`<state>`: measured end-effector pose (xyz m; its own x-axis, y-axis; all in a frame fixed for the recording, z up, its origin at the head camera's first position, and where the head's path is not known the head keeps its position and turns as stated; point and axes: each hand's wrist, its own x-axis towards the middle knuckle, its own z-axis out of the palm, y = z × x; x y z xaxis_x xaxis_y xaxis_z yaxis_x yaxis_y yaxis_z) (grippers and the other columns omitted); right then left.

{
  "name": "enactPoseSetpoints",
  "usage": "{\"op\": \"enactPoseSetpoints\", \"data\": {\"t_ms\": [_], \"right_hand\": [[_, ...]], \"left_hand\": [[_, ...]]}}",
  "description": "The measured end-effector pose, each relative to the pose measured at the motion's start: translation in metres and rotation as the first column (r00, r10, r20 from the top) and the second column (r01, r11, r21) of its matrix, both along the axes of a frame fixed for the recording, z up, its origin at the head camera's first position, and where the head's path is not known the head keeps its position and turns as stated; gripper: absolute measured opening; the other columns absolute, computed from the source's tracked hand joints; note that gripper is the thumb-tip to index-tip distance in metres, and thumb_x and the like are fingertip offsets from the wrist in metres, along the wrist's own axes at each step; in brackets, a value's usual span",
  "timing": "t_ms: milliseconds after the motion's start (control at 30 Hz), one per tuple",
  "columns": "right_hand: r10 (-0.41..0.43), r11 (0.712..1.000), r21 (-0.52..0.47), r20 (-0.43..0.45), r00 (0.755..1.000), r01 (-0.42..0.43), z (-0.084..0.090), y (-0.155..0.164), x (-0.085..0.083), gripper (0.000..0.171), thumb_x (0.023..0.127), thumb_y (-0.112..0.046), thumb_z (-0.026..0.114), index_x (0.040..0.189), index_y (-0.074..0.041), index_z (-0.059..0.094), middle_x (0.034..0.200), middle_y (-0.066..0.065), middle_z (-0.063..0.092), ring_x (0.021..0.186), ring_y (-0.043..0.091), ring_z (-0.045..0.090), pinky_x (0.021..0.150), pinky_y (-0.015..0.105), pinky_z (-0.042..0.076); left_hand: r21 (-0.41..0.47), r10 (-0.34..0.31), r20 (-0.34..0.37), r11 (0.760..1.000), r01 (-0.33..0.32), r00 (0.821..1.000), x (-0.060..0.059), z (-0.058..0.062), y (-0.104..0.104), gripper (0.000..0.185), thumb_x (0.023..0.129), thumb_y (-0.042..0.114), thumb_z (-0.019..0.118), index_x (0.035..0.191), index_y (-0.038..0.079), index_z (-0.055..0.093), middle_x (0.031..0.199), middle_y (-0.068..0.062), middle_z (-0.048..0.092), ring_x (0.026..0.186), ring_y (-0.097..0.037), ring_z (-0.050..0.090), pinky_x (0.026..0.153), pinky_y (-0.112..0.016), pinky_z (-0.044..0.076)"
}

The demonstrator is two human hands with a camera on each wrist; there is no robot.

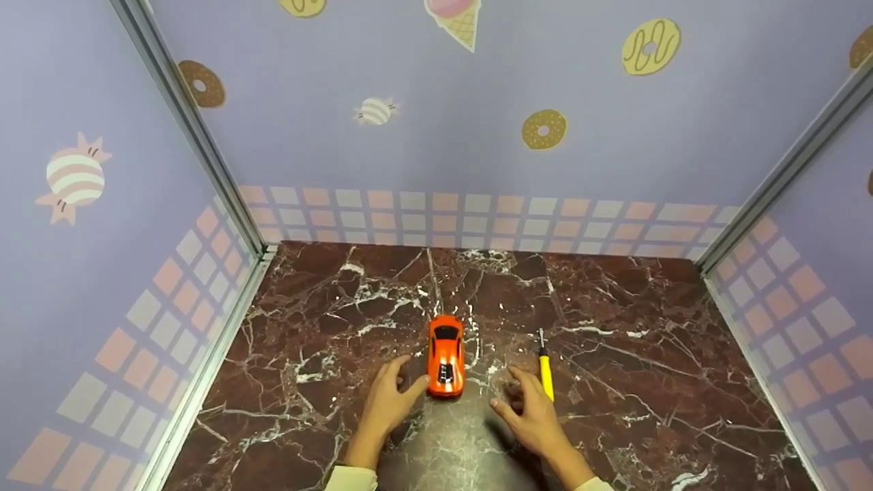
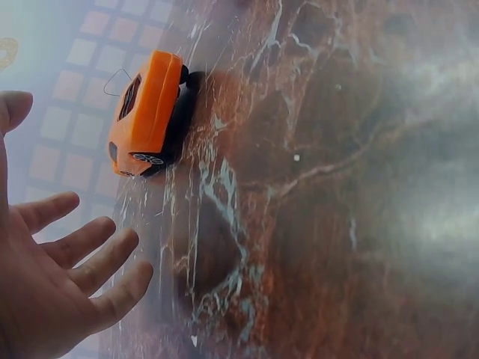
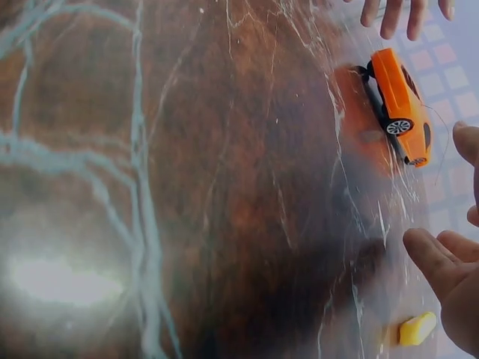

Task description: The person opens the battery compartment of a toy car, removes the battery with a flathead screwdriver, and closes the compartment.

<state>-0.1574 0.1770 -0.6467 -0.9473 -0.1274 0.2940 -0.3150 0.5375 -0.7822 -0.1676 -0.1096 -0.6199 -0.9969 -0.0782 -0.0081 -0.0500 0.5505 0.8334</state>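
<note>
An orange toy car (image 1: 446, 354) with a dark windshield stands on the dark red marbled tabletop, between the two hands. My left hand (image 1: 391, 399) is just left of the car, thumb near its rear end, fingers spread and holding nothing. In the left wrist view the fingers (image 2: 105, 262) of that hand are loosely extended, apart from the car (image 2: 153, 105). To the right, my right hand (image 1: 535, 412) hovers with relaxed fingers, holding nothing. Right beside it lies a screwdriver (image 1: 546, 372) with a yellow handle; the right wrist view shows only the handle's end (image 3: 417, 328).
The marbled tabletop (image 1: 634, 395) is bounded by a lilac back wall (image 1: 443, 150) with printed sweets and checks. Similar side panels (image 1: 75, 273) stand left and right, with metal rails (image 1: 204, 136) at the corners.
</note>
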Motion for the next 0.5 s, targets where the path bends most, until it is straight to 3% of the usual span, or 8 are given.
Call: {"op": "enactPoseSetpoints", "data": {"t_ms": [300, 500], "right_hand": [[0.043, 0.997, -0.065, 0.117, 0.992, -0.035, 0.001, -0.014, -0.007, 0.068, 0.089, -0.026, 0.080, 0.143, 0.004, 0.051, 0.124, 0.025, 0.062, 0.104, 0.039, 0.068, 0.081, 0.041, 0.061], [0.050, 0.998, -0.048, 0.146, 0.988, -0.043, 0.000, -0.022, -0.012, 0.070, 0.088, -0.026, 0.081, 0.143, 0.005, 0.050, 0.122, 0.026, 0.063, 0.101, 0.038, 0.069, 0.082, 0.041, 0.061]], "left_hand": [[0.054, -0.006, 0.009, 0.999, 0.006, 1.000, -0.002, -0.001, 0.005, 0.070, 0.089, 0.048, 0.074, 0.143, 0.008, 0.056, 0.134, -0.019, 0.061, 0.112, -0.034, 0.062, 0.091, -0.051, 0.052], [0.073, 0.004, 0.029, 0.997, -0.006, 1.000, -0.004, -0.002, 0.006, 0.069, 0.088, 0.045, 0.075, 0.143, 0.008, 0.056, 0.133, -0.020, 0.061, 0.109, -0.034, 0.062, 0.087, -0.049, 0.052]]}}
